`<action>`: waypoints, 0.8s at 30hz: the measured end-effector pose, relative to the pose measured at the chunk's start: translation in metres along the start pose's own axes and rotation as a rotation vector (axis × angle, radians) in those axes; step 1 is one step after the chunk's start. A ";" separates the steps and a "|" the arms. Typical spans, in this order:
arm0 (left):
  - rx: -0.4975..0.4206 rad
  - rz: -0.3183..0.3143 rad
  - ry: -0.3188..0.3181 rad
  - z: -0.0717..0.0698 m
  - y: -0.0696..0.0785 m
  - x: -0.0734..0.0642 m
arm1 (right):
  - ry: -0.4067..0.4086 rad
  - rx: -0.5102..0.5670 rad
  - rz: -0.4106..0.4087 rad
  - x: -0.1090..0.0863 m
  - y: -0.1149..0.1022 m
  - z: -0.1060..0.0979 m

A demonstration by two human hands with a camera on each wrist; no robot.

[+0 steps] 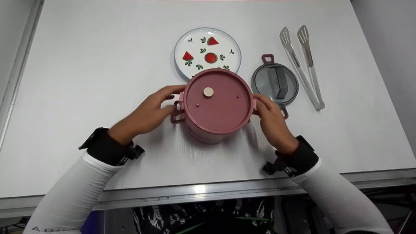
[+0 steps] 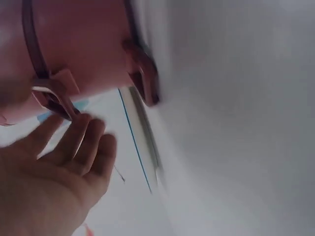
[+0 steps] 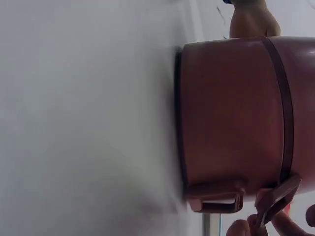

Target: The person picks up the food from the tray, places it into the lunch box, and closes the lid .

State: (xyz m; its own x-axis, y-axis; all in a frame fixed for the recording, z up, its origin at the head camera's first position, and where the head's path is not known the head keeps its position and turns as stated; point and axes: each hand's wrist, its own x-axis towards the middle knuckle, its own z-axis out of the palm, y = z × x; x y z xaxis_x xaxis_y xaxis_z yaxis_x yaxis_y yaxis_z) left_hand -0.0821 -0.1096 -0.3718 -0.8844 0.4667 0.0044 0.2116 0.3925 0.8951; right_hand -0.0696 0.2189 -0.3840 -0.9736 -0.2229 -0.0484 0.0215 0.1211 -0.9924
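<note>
A dusty-pink lidded pot (image 1: 219,107) stands between both hands, with a cream knob (image 1: 208,92) on its flat lid. Its side shows a dark band (image 3: 281,93) and upper and lower side handles. At the left side, my left hand (image 1: 151,112) holds the upper handle (image 2: 56,96) with bent fingers; the thumb is blurred. On the opposite side my right hand (image 1: 273,123) grips the other upper handle (image 3: 278,199), its fingers partly out of view. Whether the pot's base touches the table cannot be told.
Behind the pot lies a white plate (image 1: 195,45) with watermelon prints, partly covered by it. A glass lid (image 1: 265,79) with a dark rim lies near my right hand. Metal tongs (image 1: 304,78) with slotted ends rest farther right. The table's metal front edge (image 1: 156,193) runs below my forearms.
</note>
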 end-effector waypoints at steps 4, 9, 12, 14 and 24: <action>-0.233 0.011 0.161 0.013 0.005 0.017 | 0.029 0.182 -0.028 0.013 -0.004 0.015; -0.351 0.007 0.227 0.031 0.003 0.034 | 0.066 0.408 0.021 0.024 -0.002 0.031; -0.390 0.011 0.252 0.038 0.000 0.038 | 0.063 0.470 0.015 0.025 -0.002 0.037; -0.419 0.025 0.263 0.040 -0.002 0.041 | 0.063 0.504 0.006 0.025 -0.002 0.040; -0.512 0.001 0.341 0.051 -0.004 0.044 | 0.047 0.588 -0.039 0.019 0.008 0.043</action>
State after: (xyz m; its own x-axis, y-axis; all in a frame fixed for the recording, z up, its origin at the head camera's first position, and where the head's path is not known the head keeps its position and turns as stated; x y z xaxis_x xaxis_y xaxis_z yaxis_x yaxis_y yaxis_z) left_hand -0.1007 -0.0495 -0.3977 -0.9855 0.1535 0.0722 0.0608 -0.0775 0.9951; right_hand -0.0782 0.1740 -0.3977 -0.9849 -0.1720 -0.0185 0.0946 -0.4460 -0.8900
